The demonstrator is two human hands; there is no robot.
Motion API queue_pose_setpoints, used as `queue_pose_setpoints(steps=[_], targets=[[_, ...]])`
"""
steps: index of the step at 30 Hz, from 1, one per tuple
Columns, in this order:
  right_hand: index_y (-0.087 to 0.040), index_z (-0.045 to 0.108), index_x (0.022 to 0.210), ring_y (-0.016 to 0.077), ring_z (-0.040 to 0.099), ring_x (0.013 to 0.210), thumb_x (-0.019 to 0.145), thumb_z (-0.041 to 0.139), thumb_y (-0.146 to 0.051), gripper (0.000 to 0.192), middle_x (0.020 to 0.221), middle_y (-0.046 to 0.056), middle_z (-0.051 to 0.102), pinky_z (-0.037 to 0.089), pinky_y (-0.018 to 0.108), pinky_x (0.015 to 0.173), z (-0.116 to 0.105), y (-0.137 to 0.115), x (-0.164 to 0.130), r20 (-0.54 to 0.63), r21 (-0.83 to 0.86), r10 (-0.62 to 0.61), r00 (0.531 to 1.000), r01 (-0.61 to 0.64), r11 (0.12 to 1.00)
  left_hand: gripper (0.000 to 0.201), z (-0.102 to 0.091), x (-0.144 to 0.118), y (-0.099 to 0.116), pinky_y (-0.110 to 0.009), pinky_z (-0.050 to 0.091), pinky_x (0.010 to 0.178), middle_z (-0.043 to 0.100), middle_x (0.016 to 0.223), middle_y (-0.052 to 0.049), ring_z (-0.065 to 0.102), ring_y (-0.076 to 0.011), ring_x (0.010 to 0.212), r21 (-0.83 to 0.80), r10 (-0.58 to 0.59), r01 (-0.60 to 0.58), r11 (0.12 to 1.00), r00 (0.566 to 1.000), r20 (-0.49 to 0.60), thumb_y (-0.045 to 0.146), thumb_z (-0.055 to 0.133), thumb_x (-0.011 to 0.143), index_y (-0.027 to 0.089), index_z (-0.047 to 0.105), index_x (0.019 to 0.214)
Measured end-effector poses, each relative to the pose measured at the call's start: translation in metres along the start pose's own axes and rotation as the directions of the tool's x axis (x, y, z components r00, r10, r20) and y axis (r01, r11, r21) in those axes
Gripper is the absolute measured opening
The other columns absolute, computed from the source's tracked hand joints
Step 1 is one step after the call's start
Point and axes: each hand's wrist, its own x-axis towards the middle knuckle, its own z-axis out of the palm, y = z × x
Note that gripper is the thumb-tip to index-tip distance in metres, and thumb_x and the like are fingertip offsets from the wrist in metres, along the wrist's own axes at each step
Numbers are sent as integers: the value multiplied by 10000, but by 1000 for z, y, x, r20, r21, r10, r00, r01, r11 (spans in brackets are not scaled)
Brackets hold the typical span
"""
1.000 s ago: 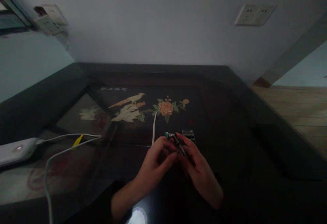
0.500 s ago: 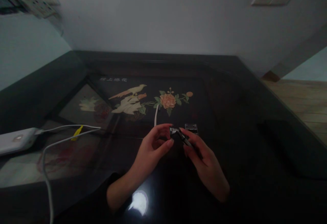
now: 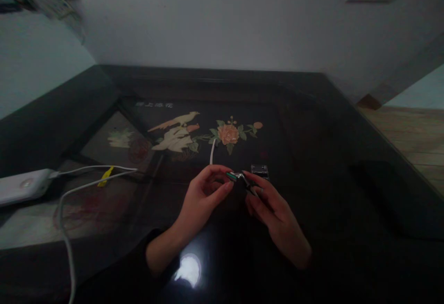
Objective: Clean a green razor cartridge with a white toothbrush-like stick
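Left hand [image 3: 204,197] and right hand [image 3: 272,207] fingers pinch a slim, shiny metal razor [image 3: 243,180] over the glossy dark table [image 3: 329,193].

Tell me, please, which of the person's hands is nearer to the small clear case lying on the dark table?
The right hand. Its fingertips lie just in front of the clear case, nearly touching it. The left hand sits farther left, beyond the small metal tool that both hands hold.

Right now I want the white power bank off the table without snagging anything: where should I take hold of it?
Grip the white power bank across its long edges near the left end, coming from above. It lies flat, and its white cables leave from the right end, so that end is crowded.
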Motion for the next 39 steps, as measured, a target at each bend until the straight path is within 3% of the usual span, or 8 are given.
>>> queue_pose_setpoints(steps=[5, 9, 14, 18, 33, 35, 37, 39], targets=[[-275, 616, 1282, 88, 420, 587, 904, 630, -359, 387, 690, -29, 493, 293, 208, 510, -1, -1, 0, 71, 234, 135, 988, -148, 961, 132, -1, -1, 0, -163, 497, 641, 720, 834, -15, 643, -97, 723, 67, 42, -40, 997, 999, -29, 199, 738, 767, 167, 692, 886], [-297, 624, 1282, 53, 292, 503, 856, 694, -361, 436, 654, -48, 468, 157, 205, 460, 0, -2, 1, 152, 419, 251, 956, -292, 860, 112, -7, -1, -1, -184, 498, 649, 729, 814, -10, 631, -100, 689, 252, 178, -160, 954, 983, -50, 191, 731, 771, 179, 726, 882], [-297, 643, 1251, 43, 263, 488, 799, 758, -365, 472, 644, -54, 489, 133, 206, 457, 2, -3, 0, 200, 520, 309, 930, -368, 771, 99, -13, 0, -3, -213, 471, 637, 688, 708, 9, 603, -109, 643, 450, 355, -317, 835, 935, 1, 189, 729, 790, 190, 748, 886], [-290, 645, 1253, 45, 227, 481, 796, 761, -370, 478, 626, -60, 473, 119, 205, 452, 3, -2, -1, 209, 537, 311, 927, -374, 756, 74, -14, 1, -3, -229, 467, 644, 673, 693, 9, 604, -118, 648, 497, 389, -348, 795, 921, 22, 208, 737, 795, 188, 740, 866], [-299, 677, 1259, 45, 273, 487, 832, 713, -361, 433, 640, -38, 508, 164, 173, 438, 3, 1, -3, 138, 455, 325, 935, -352, 818, 42, -14, -1, -1, -230, 459, 612, 683, 673, 5, 620, -126, 631, 547, 422, -366, 753, 906, 25, 209, 745, 782, 182, 724, 806], [-312, 667, 1276, 51, 320, 474, 867, 667, -333, 409, 642, -34, 538, 210, 164, 424, 2, 0, -3, 108, 371, 278, 955, -298, 880, 35, -14, -1, 0, -233, 460, 613, 673, 668, 9, 611, -122, 625, 547, 422, -372, 750, 906, 37, 200, 738, 786, 185, 722, 814], [-322, 665, 1279, 82, 490, 549, 900, 620, -294, 382, 743, -3, 647, 371, 177, 472, 1, -2, -3, 54, 204, 155, 987, -162, 965, 58, -14, 0, 0, -242, 466, 626, 678, 688, 4, 606, -126, 632, 548, 403, -360, 756, 914, 45, 193, 730, 785, 190, 724, 843], [-323, 667, 1276, 152, 659, 839, 932, 571, -262, 362, 1001, 34, 736, 537, 263, 703, -1, -4, -4, 4, -15, -28, 1000, 28, 999, 123, -13, 0, 0, -254, 480, 656, 699, 744, -6, 608, -133, 661, 540, 379, -337, 771, 925, 36, 184, 726, 778, 196, 725, 901]])
